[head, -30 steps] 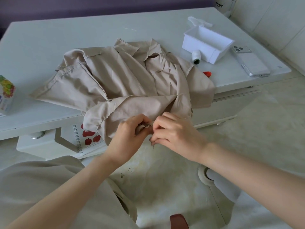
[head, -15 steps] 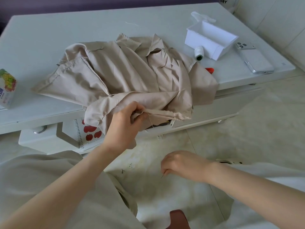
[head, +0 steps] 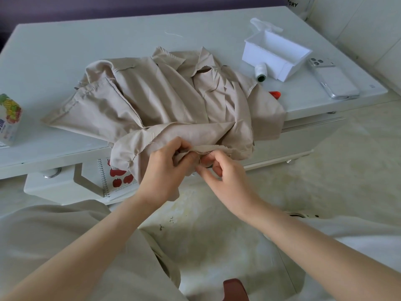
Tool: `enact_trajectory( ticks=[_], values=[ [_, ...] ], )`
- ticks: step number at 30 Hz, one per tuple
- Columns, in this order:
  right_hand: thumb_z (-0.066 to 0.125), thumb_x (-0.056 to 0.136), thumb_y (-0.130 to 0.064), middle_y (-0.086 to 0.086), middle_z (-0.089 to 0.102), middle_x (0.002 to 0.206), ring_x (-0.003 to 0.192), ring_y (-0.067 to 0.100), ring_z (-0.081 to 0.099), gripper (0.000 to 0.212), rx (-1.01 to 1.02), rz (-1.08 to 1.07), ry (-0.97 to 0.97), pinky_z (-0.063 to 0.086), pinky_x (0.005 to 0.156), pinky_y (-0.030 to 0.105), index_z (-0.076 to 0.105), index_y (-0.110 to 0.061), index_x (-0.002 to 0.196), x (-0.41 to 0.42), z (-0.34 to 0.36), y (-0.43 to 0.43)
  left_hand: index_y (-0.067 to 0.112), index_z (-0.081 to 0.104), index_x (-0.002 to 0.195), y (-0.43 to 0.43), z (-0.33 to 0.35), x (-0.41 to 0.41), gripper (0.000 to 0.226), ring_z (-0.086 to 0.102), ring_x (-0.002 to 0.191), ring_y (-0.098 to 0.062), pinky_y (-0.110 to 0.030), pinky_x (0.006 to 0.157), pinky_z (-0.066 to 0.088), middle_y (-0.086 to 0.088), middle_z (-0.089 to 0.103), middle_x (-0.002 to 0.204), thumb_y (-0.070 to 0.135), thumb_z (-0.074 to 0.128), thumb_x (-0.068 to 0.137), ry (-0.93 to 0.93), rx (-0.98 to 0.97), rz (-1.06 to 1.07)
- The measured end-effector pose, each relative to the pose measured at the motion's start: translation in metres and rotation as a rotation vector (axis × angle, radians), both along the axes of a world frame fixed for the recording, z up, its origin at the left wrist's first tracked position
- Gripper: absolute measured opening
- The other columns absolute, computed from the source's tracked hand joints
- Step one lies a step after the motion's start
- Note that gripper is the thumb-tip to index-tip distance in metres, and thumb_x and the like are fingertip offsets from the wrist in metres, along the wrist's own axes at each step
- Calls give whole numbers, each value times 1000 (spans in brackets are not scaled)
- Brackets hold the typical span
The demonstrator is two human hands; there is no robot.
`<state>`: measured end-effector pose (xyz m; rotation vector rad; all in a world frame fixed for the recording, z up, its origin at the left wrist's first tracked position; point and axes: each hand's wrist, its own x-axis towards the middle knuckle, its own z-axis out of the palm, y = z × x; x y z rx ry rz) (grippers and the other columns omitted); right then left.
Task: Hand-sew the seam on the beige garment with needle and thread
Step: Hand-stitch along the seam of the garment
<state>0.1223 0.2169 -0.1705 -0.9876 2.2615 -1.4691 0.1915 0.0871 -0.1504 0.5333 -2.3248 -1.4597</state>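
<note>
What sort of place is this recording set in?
Most likely a room at home, not a workshop: a low white table carries a phone and a drink carton beside the garment, and a spiral notebook lies on the shelf below.

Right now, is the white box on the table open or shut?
Open: the white box has no lid over it, and its inner walls show from above.

Beige garment [head: 165,101], white box [head: 256,58], notebook [head: 118,181] printed with red apples.
</note>
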Motion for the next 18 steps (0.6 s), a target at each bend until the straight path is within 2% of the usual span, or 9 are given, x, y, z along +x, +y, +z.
enact_trajectory(
  ticks=[2,5,8,11,14,16,18],
  values=[
    [65,89,-20,-26,44,53,53,6,38,15,8,-12,-32,31,54,13,54,-19,79,1,-2,-5,2,59,87,1,1,-1,5,56,56,2,-7,56,40,7,59,64,5,62,90,12,17,8],
    [60,92,-14,-23,45,47,48,6,40,19,42,0,-39,30,49,13,53,-13,74,1,-1,-8,2,59,86,2,3,-2,5,56,57,3,-7,57,41,4,59,64,4,62,89,14,43,18],
    [60,92,-11,-21,49,51,51,2,45,18,77,21,11,30,49,11,57,-6,75,3,-4,-4,4,60,85,0,2,-4,4,54,58,3,-6,59,40,6,58,65,2,61,88,8,35,28],
    [61,90,-10,-15,41,54,57,-2,45,18,142,63,70,30,53,10,58,-8,72,6,-17,7,5,60,83,-4,0,-7,5,51,61,1,-7,60,39,7,56,66,3,61,88,15,10,53],
    [57,93,-18,-15,46,65,59,2,45,17,310,182,29,32,58,14,60,-13,77,8,-33,22,7,61,82,-7,0,-9,7,48,61,1,-9,60,38,11,54,66,5,61,89,31,10,66],
    [53,95,-22,-14,48,65,58,4,44,22,465,254,-11,36,59,22,56,-20,73,7,-44,31,8,61,82,-8,0,-9,7,48,61,0,-9,60,38,11,54,66,6,61,89,43,2,62],
    [50,96,-22,-9,51,68,59,6,45,27,593,290,-31,36,58,23,51,-24,69,5,-54,40,8,61,83,-8,-1,-10,7,49,61,0,-9,60,38,11,54,67,7,61,90,52,-8,57]
  ],
)
